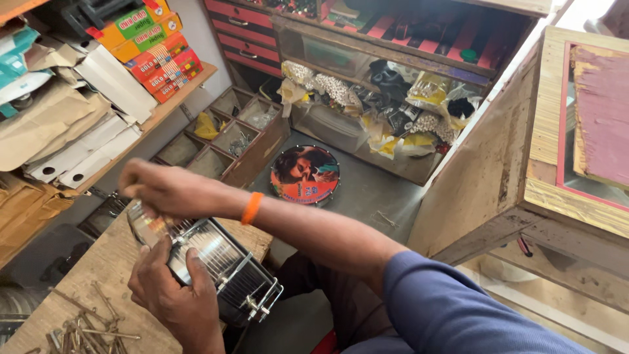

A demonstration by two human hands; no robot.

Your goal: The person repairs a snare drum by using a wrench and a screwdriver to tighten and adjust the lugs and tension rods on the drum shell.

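A metal appliance with a shiny reflector and a wire grille (216, 262) lies on a wooden workbench (72, 288). My left hand (171, 293) grips its near side, thumb pressed on the reflector. My right hand (167, 190), with an orange band on the wrist, reaches across to the appliance's far end, fingers pinched together there. Whether they hold a small part I cannot tell. A blue sleeve covers my right upper arm.
Loose long nails or screws (85, 324) lie on the bench at the near left. A compartmented wooden box (226, 137) and a round printed tin lid (305, 174) sit on the floor. Shelves with boxes stand left, drawers and bagged hardware behind, a wooden counter right.
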